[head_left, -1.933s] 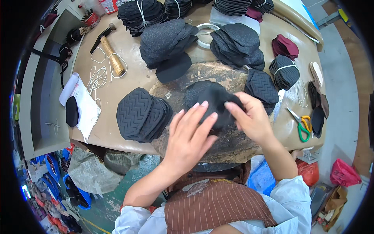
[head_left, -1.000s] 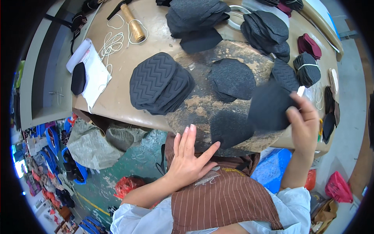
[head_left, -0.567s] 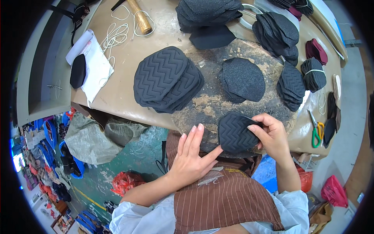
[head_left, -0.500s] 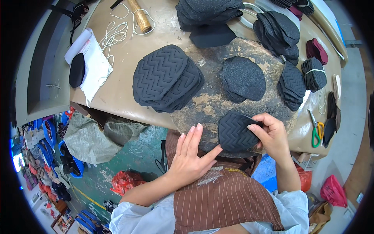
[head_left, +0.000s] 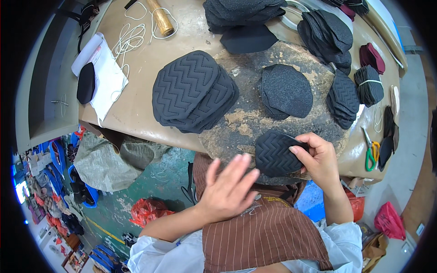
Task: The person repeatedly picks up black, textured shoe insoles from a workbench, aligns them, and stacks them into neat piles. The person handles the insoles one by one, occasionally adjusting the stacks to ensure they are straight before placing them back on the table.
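Between thumb and fingers, my right hand (head_left: 317, 157) pinches the right edge of a black quilted fabric piece (head_left: 276, 154) with zigzag stitching. That piece is over the near edge of a worn round board (head_left: 236, 132). My left hand (head_left: 231, 187), somewhat blurred, is just left of the piece, fingers spread and holding nothing. A tall stack of zigzag-quilted pieces (head_left: 191, 88) stands on the left of the board. A smaller pile of speckled dark pieces (head_left: 287, 91) lies at its middle, and narrower quilted pieces (head_left: 343, 98) overlap at its right.
Green- and orange-handled scissors (head_left: 371, 154) lie at the table's right edge. A banded dark bundle (head_left: 369, 86) and maroon pieces (head_left: 372, 58) sit beyond them. More dark stacks (head_left: 243, 13) stand at the back. White cord (head_left: 129, 38), a wooden handle (head_left: 161, 20) and white paper (head_left: 107, 84) are far left.
My left hand has lifted off the quilted piece's left edge and spread its fingers. My right hand keeps its pinch in nearly the same place.
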Available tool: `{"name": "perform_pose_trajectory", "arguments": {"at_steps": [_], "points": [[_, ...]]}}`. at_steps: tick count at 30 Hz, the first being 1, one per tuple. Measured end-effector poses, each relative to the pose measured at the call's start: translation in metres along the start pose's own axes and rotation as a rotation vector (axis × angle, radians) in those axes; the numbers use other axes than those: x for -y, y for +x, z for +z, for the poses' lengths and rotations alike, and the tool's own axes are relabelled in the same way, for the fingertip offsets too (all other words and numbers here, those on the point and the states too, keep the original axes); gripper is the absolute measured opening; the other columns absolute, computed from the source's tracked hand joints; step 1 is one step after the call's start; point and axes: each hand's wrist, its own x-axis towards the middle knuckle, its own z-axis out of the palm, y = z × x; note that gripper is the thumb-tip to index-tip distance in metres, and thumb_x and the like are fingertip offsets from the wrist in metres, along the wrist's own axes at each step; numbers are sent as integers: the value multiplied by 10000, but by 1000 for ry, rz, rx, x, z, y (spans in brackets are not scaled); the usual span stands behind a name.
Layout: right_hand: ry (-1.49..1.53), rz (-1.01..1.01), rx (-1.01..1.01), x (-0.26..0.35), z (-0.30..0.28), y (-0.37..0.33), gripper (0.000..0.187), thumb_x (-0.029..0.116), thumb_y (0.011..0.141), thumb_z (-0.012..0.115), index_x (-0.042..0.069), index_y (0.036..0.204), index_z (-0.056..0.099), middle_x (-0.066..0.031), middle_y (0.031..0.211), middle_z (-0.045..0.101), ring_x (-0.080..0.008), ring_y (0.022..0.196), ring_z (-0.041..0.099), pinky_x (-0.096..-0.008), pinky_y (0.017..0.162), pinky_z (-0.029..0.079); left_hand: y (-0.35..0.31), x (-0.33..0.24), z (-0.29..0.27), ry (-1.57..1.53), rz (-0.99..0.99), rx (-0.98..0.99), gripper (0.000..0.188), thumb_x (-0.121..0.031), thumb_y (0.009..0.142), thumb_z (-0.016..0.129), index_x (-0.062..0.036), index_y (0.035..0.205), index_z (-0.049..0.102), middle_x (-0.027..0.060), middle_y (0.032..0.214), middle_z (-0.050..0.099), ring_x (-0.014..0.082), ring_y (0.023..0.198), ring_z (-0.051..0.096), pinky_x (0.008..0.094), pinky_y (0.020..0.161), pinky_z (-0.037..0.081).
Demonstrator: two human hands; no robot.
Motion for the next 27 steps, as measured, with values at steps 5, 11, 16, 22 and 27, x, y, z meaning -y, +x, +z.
{"name": "perform_pose_trajectory", "arguments": {"at_steps": [5, 11, 16, 22, 27], "points": [[-5, -34, -23, 2, 0, -2, 155, 34, 835, 693, -19, 966, 629, -5, 710, 624, -21, 561, 554, -190, 451, 429, 31, -11, 17, 298, 86, 260, 820, -564, 718, 660, -51, 1331, 476, 138, 1403, 464, 236, 1315, 417, 525, 1085, 150], [161, 59, -62, -11, -11, -8, 128, 43, 814, 716, -28, 876, 629, -27, 711, 650, -46, 600, 608, -196, 507, 506, 31, -18, 18, 437, 74, 251, 848, -656, 755, 557, -45, 1337, 480, 119, 1418, 453, 221, 1315, 411, 493, 1086, 81], [-86, 206, -79, 12, -12, -2, 219, 114, 805, 739, -9, 752, 565, -46, 562, 592, -68, 509, 572, -231, 461, 452, 37, -23, 16, 478, 52, 295, 815, -680, 739, 560, -142, 1348, 498, 134, 1415, 446, 228, 1268, 423, 469, 1043, 142], [-381, 30, 55, 19, -25, 11, 253, 167, 802, 730, 5, 739, 547, -92, 491, 510, -127, 419, 483, -316, 428, 350, 62, -38, 20, 270, -77, 267, 759, -642, 662, 689, -296, 1320, 535, 209, 1303, 367, 322, 1068, 405, 450, 916, 240], [-290, -467, 98, 6, -30, -7, 253, 205, 773, 767, 50, 719, 574, -70, 551, 539, -179, 464, 533, -320, 456, 405, 79, -17, -23, -37, -176, 61, 835, -267, 659, 846, -114, 1372, 439, 211, 1260, 432, 337, 1127, 465, 459, 967, 354]]}}
